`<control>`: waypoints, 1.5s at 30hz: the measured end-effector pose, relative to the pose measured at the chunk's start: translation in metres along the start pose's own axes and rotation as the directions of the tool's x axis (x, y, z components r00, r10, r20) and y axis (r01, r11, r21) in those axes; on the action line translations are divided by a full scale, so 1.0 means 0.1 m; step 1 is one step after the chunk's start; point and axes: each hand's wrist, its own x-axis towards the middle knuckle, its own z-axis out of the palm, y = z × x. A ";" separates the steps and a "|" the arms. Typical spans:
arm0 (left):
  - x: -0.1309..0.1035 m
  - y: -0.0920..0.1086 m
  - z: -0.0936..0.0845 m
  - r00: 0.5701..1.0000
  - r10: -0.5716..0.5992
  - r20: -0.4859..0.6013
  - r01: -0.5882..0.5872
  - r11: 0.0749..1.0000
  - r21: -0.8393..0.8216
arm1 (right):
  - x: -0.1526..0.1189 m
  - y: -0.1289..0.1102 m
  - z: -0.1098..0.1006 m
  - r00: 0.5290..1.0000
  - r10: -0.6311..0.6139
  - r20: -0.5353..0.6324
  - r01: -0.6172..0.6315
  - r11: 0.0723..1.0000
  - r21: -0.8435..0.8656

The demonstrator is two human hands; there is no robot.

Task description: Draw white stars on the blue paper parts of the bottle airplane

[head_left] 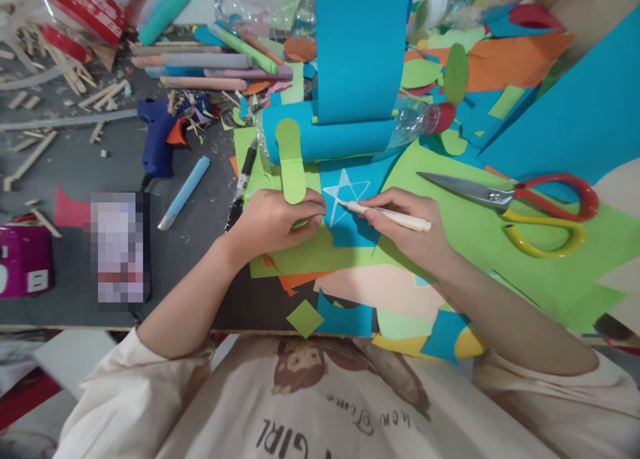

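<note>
My right hand (413,222) is closed around a white marker (395,214), its tip on a piece of blue paper (357,236). A white star outline (344,192) is drawn there, with its upper point partly filled in. My left hand (280,222) rests at the paper's left edge, fingers loosely bent with a gap showing green beneath. Just beyond both hands lies a plastic bottle (410,122) wrapped in blue paper, with a red cap. A blue panel (363,46) stands up from it, and a rounded green strip (291,162) hangs over its near side.
Scissors (505,196) lie on green paper (450,179) at the right. Left are a blue glue gun (159,136), a light-blue marker (185,192), a black pen (243,179) and a phone (120,246). Several markers (205,69), paper scraps and wooden sticks lie toward the back.
</note>
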 end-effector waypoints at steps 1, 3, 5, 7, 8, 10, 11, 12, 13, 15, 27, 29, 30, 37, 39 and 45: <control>0.00 0.00 0.00 1.000 0.016 -0.008 -0.016 1.000 0.019 | 0.00 0.00 0.00 1.000 0.003 0.008 -0.003 1.000 -0.002; -0.01 0.00 0.00 0.997 0.067 -0.030 -0.065 0.996 0.066 | 0.00 0.00 0.00 1.000 0.006 0.025 -0.006 1.000 -0.012; -0.01 0.00 0.01 0.997 0.072 -0.032 -0.069 0.995 0.072 | -0.01 0.00 0.00 0.999 0.001 0.038 -0.001 1.000 -0.024; -0.01 0.01 0.01 0.997 0.071 -0.027 -0.069 0.995 0.075 | -0.01 0.00 0.00 0.999 -0.011 0.048 0.012 1.000 -0.024; -0.01 0.02 0.00 0.997 0.072 -0.025 -0.070 0.994 0.079 | -0.01 0.00 0.00 0.998 -0.020 0.056 0.021 1.000 -0.020; 0.00 0.02 0.00 0.996 0.082 -0.033 -0.079 0.993 0.089 | -0.01 -0.01 0.00 0.996 -0.041 0.075 0.042 0.999 -0.008; 0.00 0.02 -0.01 0.995 0.092 -0.043 -0.087 0.992 0.093 | -0.01 -0.01 0.00 0.995 -0.053 0.083 0.053 0.999 -0.004; 0.01 0.02 -0.01 0.993 0.103 -0.054 -0.098 0.991 0.094 | 0.00 -0.02 0.00 0.994 -0.063 0.090 0.063 0.998 -0.003; 0.01 0.02 -0.01 0.991 0.115 -0.067 -0.109 0.990 0.093 | 0.00 -0.02 0.00 0.993 -0.071 0.096 0.072 0.997 -0.004; 0.02 0.01 -0.01 0.988 0.131 -0.081 -0.124 0.989 0.085 | 0.00 -0.02 0.00 0.991 -0.083 0.102 0.084 0.996 -0.007; 0.00 0.00 -0.01 0.996 0.075 -0.038 -0.072 0.995 0.073 | 0.00 0.01 -0.04 1.000 -0.005 -0.002 0.006 0.995 0.099; 0.00 0.00 0.00 0.997 0.073 -0.035 -0.070 0.995 0.069 | 0.01 0.00 -0.04 1.000 0.000 -0.019 0.002 0.994 0.110; 0.00 0.00 0.00 0.997 0.074 -0.038 -0.071 0.995 0.070 | 0.00 0.00 -0.03 1.000 -0.001 -0.014 0.002 0.994 0.110; 0.01 0.02 -0.01 0.990 0.119 -0.081 -0.113 0.990 0.080 | -0.03 0.02 -0.02 0.987 -0.077 0.140 0.074 0.997 0.025; 0.02 0.01 -0.01 0.988 0.128 -0.089 -0.122 0.990 0.071 | -0.03 0.02 -0.02 0.985 -0.064 0.162 0.067 0.998 -0.013; 0.01 0.00 0.00 0.996 0.081 -0.038 -0.078 0.993 0.087 | -0.04 0.03 -0.01 0.985 -0.057 0.160 0.064 0.997 -0.037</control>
